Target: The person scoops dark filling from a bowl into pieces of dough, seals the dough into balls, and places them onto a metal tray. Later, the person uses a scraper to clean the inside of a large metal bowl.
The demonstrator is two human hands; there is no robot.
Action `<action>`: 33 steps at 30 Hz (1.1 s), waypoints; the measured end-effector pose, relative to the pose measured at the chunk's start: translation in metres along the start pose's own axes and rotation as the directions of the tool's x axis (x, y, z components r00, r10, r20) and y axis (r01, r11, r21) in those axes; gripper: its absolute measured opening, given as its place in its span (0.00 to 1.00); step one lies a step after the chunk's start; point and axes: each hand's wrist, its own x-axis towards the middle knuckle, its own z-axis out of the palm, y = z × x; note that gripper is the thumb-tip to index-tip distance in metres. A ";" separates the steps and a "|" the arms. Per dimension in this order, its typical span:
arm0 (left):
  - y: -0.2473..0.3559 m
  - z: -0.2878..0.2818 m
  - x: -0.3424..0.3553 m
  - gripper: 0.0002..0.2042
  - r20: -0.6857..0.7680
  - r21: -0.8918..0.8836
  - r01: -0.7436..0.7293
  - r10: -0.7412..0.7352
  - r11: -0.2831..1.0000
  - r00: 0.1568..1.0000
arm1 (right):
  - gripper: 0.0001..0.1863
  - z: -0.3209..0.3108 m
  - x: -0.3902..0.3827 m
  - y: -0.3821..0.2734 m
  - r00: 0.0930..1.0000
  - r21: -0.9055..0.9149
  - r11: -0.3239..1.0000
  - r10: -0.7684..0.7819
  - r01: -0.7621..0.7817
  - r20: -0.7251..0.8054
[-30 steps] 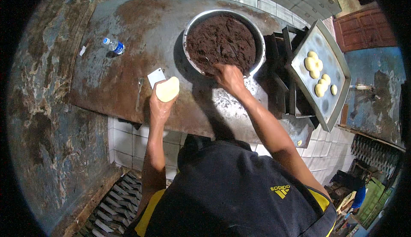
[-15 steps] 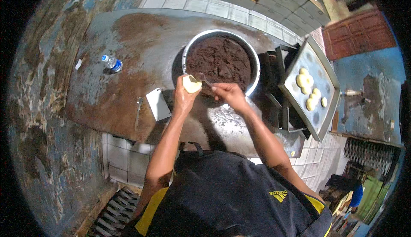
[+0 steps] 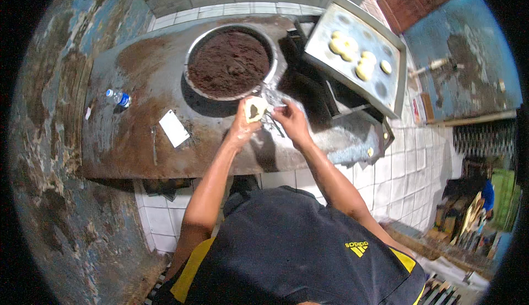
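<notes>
While the left hand (image 3: 242, 126) cups a pale dough piece (image 3: 254, 109) just below the rim of the bowl (image 3: 271, 73), the right hand (image 3: 292, 122) works at its side, fingertips touching or almost touching the dough. The left grip is closed around the dough from beneath; whether the right fingers pinch it or only press on it cannot be told, as they are too small to read. The dough sits above the desk (image 3: 138, 79), between both hands, with a dark spot at its middle that looks like some of the brown filling (image 3: 228, 62) heaped in the bowl.

The dough looks soft, light and easily dented, likely a little sticky, so it is best borne in a cupped palm and gripped by its edges rather than squeezed. The filling seems crumbly and apt to spill.

To the right a tilted tray (image 3: 386, 92) carries several shaped pieces (image 3: 344, 44). On the desk lie a white card (image 3: 174, 128) and, well apart, a small bottle (image 3: 119, 97).
</notes>
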 end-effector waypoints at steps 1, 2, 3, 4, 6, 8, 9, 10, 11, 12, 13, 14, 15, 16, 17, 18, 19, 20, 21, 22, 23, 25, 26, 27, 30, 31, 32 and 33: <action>-0.012 0.019 -0.008 0.36 0.028 0.136 -0.090 0.087 0.987 0.996 | 0.34 -0.006 -0.006 -0.004 0.998 -0.017 0.998 -0.056 0.056 -0.016; -0.026 0.037 -0.016 0.36 0.070 0.263 -0.184 0.171 0.947 0.983 | 0.37 -0.013 -0.019 -0.017 0.993 -0.038 0.993 -0.113 0.112 -0.032; -0.015 0.062 -0.029 0.37 0.056 0.382 -0.097 0.081 0.919 0.995 | 0.36 -0.028 -0.046 -0.044 0.966 -0.362 0.898 -0.258 0.249 0.023; -0.012 0.085 -0.036 0.37 0.032 0.492 -0.099 0.096 0.865 0.995 | 0.35 -0.040 -0.070 -0.049 0.951 -0.582 0.753 -0.266 0.306 0.157; -0.045 0.102 -0.039 0.32 0.029 0.226 -0.079 0.075 0.971 0.997 | 0.37 -0.065 -0.113 -0.040 0.805 -0.527 0.613 -0.502 0.589 0.317; -0.022 0.153 -0.055 0.22 0.110 0.049 -0.015 0.009 0.999 0.994 | 0.37 -0.110 -0.144 -0.034 0.938 -0.245 0.912 -0.345 0.327 -0.030; -0.009 0.171 -0.065 0.19 0.190 -0.006 0.120 -0.116 0.993 0.975 | 0.36 -0.133 -0.154 -0.027 0.942 -0.201 0.937 -0.314 0.287 -0.117; -0.007 0.185 -0.071 0.17 0.237 -0.037 0.179 -0.165 0.983 0.957 | 0.35 -0.145 -0.164 -0.025 0.948 -0.172 0.950 -0.285 0.260 -0.141; -0.005 0.198 -0.078 0.16 0.280 -0.063 0.243 -0.217 0.968 0.935 | 0.34 -0.157 -0.175 -0.022 0.954 -0.140 0.963 -0.252 0.230 -0.162; -0.006 0.214 -0.084 0.16 0.297 -0.082 0.238 -0.204 0.968 0.933 | 0.30 -0.164 -0.184 -0.015 0.923 -0.337 0.911 -0.321 0.239 -0.213; -0.005 0.230 -0.089 0.16 0.317 -0.100 0.234 -0.192 0.967 0.929 | 0.27 -0.172 -0.189 -0.008 0.915 -0.300 0.923 -0.318 0.240 -0.247; -0.009 0.246 -0.092 0.17 0.279 0.022 0.025 -0.030 0.999 0.960 | 0.25 -0.182 -0.193 0.001 0.909 -0.264 0.935 -0.310 0.237 -0.280; -0.015 0.262 -0.091 0.18 0.263 0.143 -0.187 0.145 0.972 0.954 | 0.25 -0.193 -0.197 0.009 0.928 -0.017 0.985 -0.167 0.172 -0.334; -0.020 0.273 -0.093 0.18 0.266 0.261 -0.379 0.312 0.888 0.912 | 0.25 -0.200 -0.200 0.017 0.938 0.241 0.965 -0.013 0.103 -0.346; -0.023 0.278 -0.092 0.21 0.363 0.278 -0.403 0.293 0.872 0.885 | 0.24 -0.208 -0.202 0.023 0.939 0.484 0.874 0.133 0.040 -0.318; -0.026 0.283 -0.091 0.25 0.458 0.289 -0.430 0.271 0.855 0.846 | 0.25 -0.218 -0.202 0.029 0.950 0.602 0.798 0.171 0.021 -0.260; -0.025 0.286 -0.091 0.27 0.526 0.332 -0.450 0.234 0.829 0.818 | 0.26 -0.228 -0.203 0.034 0.960 0.711 0.703 0.205 -0.009 -0.191; -0.025 0.289 -0.091 0.29 0.591 0.368 -0.473 0.192 0.800 0.783 | 0.27 -0.240 -0.205 0.038 0.967 0.804 0.593 0.225 -0.037 -0.122; -0.031 0.289 -0.089 0.37 0.608 0.364 -0.453 0.160 0.814 0.777 | 0.24 -0.251 -0.205 0.043 0.971 0.756 0.645 0.233 -0.109 -0.059; -0.023 0.295 -0.089 0.39 0.622 0.435 -0.394 0.047 0.810 0.782 | 0.20 -0.262 -0.204 0.047 0.979 0.566 0.818 0.183 -0.101 -0.090; -0.006 0.304 -0.090 0.41 0.621 0.503 -0.333 -0.066 0.798 0.781 | 0.17 -0.271 -0.202 0.046 0.986 0.333 0.938 0.136 -0.096 -0.098; -0.012 0.306 -0.076 0.38 0.633 0.574 -0.313 -0.168 0.756 0.755 | 0.11 -0.275 -0.203 0.025 0.986 0.025 0.989 0.145 -0.143 -0.081; -0.028 0.307 -0.066 0.33 0.667 0.565 -0.358 -0.156 0.743 0.729 | 0.11 -0.271 -0.204 0.018 0.990 -0.187 0.982 -0.017 -0.010 -0.139; -0.047 0.307 -0.056 0.29 0.713 0.528 -0.438 -0.099 0.728 0.694 | 0.12 -0.265 -0.203 0.015 0.972 -0.401 0.910 -0.183 0.110 -0.148; -0.084 0.313 -0.037 0.13 0.808 0.430 -0.700 0.103 0.571 0.580 | 0.10 -0.270 -0.199 0.022 0.990 -0.347 0.932 -0.128 0.102 -0.051; -0.084 0.316 -0.036 0.13 0.803 0.458 -0.728 0.115 0.511 0.585 | 0.11 -0.282 -0.193 0.031 1.000 -0.108 0.994 -0.001 0.003 0.020; -0.085 0.311 -0.039 0.13 0.792 0.499 -0.746 0.118 0.441 0.599 | 0.13 -0.290 -0.188 0.038 0.986 0.138 0.983 0.105 -0.122 0.126; -0.119 0.303 -0.028 0.14 0.758 0.567 -0.706 0.068 0.424 0.649 | 0.15 -0.303 -0.181 0.045 0.954 0.505 0.810 0.259 -0.298 0.148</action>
